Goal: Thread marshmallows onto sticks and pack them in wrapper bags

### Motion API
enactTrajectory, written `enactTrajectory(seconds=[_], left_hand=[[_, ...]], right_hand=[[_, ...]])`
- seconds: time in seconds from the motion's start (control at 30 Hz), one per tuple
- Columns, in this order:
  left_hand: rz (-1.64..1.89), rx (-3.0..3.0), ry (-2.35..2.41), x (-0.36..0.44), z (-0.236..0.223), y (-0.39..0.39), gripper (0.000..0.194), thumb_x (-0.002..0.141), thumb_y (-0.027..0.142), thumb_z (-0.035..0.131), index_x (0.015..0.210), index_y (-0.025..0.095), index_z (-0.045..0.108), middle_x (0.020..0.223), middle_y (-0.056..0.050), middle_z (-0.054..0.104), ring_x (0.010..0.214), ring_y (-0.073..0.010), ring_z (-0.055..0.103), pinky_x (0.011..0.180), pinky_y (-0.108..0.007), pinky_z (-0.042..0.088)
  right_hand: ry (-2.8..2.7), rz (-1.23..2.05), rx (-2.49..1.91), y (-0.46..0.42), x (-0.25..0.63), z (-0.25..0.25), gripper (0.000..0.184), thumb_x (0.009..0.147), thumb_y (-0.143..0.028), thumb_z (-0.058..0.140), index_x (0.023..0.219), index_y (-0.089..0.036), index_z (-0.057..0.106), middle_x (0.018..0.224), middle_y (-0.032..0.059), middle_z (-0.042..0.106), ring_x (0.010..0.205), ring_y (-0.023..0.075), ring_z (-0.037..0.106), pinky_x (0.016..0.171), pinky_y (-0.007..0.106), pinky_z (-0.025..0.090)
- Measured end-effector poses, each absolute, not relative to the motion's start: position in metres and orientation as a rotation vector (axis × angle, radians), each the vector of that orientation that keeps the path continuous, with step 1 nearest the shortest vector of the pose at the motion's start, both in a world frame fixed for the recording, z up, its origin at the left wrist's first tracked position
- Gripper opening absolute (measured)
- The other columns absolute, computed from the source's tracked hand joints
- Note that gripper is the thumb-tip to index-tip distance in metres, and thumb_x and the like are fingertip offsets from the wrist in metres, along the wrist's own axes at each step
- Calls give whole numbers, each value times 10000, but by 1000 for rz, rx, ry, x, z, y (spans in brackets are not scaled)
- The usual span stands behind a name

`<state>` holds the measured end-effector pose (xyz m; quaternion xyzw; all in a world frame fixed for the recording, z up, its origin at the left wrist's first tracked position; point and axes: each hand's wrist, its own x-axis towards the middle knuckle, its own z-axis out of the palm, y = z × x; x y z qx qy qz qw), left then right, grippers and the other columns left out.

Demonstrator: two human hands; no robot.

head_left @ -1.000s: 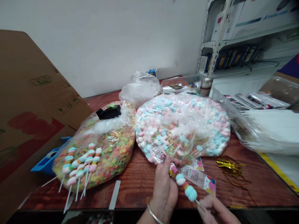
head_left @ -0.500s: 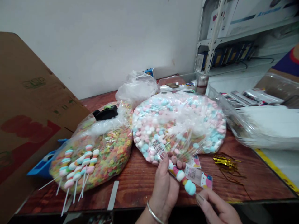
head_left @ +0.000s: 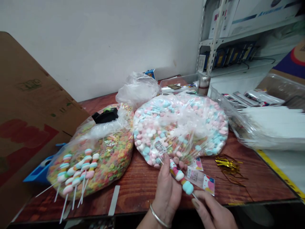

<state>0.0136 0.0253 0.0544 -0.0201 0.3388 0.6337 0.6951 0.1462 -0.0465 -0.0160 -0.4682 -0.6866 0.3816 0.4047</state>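
**left hand (head_left: 167, 198) gripping marshmallow skewer (head_left: 179, 175), right hand (head_left: 213, 210) at its stick**

The left hand is closed around the skewer's upper end, fingers curled and pressed together, thumb on top, with a silver bangle (head_left: 158, 216) sitting on the wrist. The skewer is tilting toward 4 o'clock from that hand, its pink, white and blue marshmallows showing, and it is being held just in front of the marshmallow bag (head_left: 181, 127). A clear sleeve (head_left: 160, 148) with a QR label seems to be running from the left hand up over that bag (hard to tell where the film ends). The right hand is sitting at the skewer's lower end, its fingers (head_left: 199, 203) curled and very near the white stick; whether they are pinching it, I cannot tell.

A printed packet (head_left: 200, 179) is lying at 2 o'clock from the left hand, and gold twist ties (head_left: 227, 163) are lying further out on the wooden table (head_left: 140, 194). At 10 o'clock, finished skewers (head_left: 78, 168) are resting on the bag of cereal rings (head_left: 107, 156), with a black tape dispenser (head_left: 105, 115) sitting on top of that bag. A stack of clear bags (head_left: 269, 125) is lying at 2 to 3 o'clock.
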Motion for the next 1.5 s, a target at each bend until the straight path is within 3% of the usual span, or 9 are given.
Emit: enactTrajectory(seconds=[0.17, 0.37, 0.57, 0.7, 0.87, 1.03, 1.27, 1.4, 1.5], left_hand=[[1394, -32, 736, 15, 56, 23, 228, 846, 375, 639, 922, 166, 590, 787, -12, 574, 658, -118, 560, 679, -253, 514], [1410, -51, 769, 17, 58, 25, 187, 845, 323, 652, 927, 165, 593, 802, -13, 586, 662, -113, 568, 675, -241, 512], [1413, -54, 773, 17, 62, 26, 183, 840, 332, 657, 897, 167, 603, 795, -14, 595, 660, -116, 575, 660, -234, 517], [1425, -31, 753, 14, 61, 27, 172, 847, 331, 647, 861, 165, 603, 789, -13, 589, 665, -121, 580, 648, -245, 531], [1410, -52, 749, 12, 57, 27, 212, 832, 357, 662, 909, 166, 612, 785, -17, 589, 678, -129, 592, 677, -261, 541], [1445, -5, 744, 14, 57, 27, 138, 839, 312, 656, 876, 188, 608, 797, -9, 590, 682, -131, 588, 673, -267, 538], [1446, -22, 813, 17, 58, 24, 165, 848, 331, 641, 895, 178, 604, 860, -29, 594, 700, -132, 578, 683, -267, 528], [1419, -22, 752, 16, 55, 24, 189, 856, 352, 627, 867, 165, 604, 791, -14, 562, 685, -132, 565, 722, -284, 526], [1370, -15, 671, 13, 53, 25, 182, 859, 347, 620, 828, 169, 599, 713, 8, 521, 656, -136, 550, 740, -322, 532]], right_hand=[[-982, 2142, -1052, -44, 137, -11, 531, 867, -694, 432, 793, -185, 565, 460, -116, 275, 378, 53, 153, 373, 182, 156], [-1593, 1297, -1245, -43, 139, -18, 336, 956, -428, 446, 740, -190, 545, 643, -24, 500, 569, 104, 474, 561, 190, 402], [-1967, 426, -1215, -45, 145, -16, 159, 915, -197, 515, 790, -211, 614, 631, -16, 585, 536, 114, 572, 560, 195, 413], [-1817, 853, -1226, -46, 144, -10, 203, 944, -286, 492, 821, -211, 635, 686, 2, 606, 602, 124, 584, 597, 193, 438], [-1294, 1658, -1271, -43, 136, -4, 482, 959, -555, 353, 787, -183, 606, 522, -61, 397, 428, 89, 360, 403, 183, 314], [-1748, 1069, -1277, -43, 138, 1, 311, 968, -341, 426, 743, -193, 581, 694, 4, 564, 630, 124, 555, 610, 193, 457], [-2056, 306, -1166, -44, 146, -9, 141, 909, -166, 519, 895, -199, 655, 669, 18, 627, 587, 141, 634, 616, 207, 469], [-1703, 974, -1256, -43, 144, -4, 253, 955, -326, 478, 807, -189, 630, 645, 9, 590, 568, 123, 567, 549, 205, 432], [-1063, 1773, -1229, -40, 142, 1, 471, 886, -614, 492, 729, -179, 580, 474, -81, 363, 395, 59, 293, 381, 175, 252]])
